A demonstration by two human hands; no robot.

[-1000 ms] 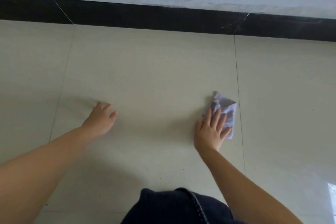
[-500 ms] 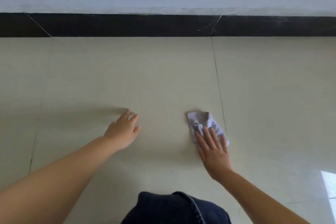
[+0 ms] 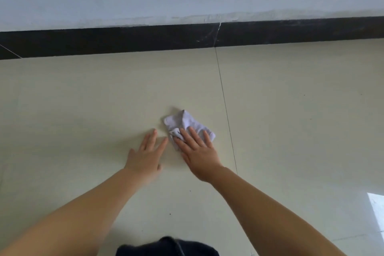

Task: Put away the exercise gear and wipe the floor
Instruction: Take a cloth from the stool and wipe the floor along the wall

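Currently right hand [image 3: 197, 151] presses, fingers flat, on crumpled white cloth [image 3: 187, 124]; left hand [image 3: 145, 156] flat on cream tiled floor [image 3: 83, 100]. Cloth looks soft, light; best pinned at its middle.

two hands, left hand [image 3: 146, 157] and right hand [image 3: 199, 151], one white cloth [image 3: 192, 123], one dark skirting strip [image 3: 124, 39]

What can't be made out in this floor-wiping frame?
- Head view: the part of the cloth under the right hand is covered by its fingers.
- The left hand is motion-blurred; floor contact unclear.
- The dark garment is cut off by the bottom edge.
- Exercise gear: none in view.
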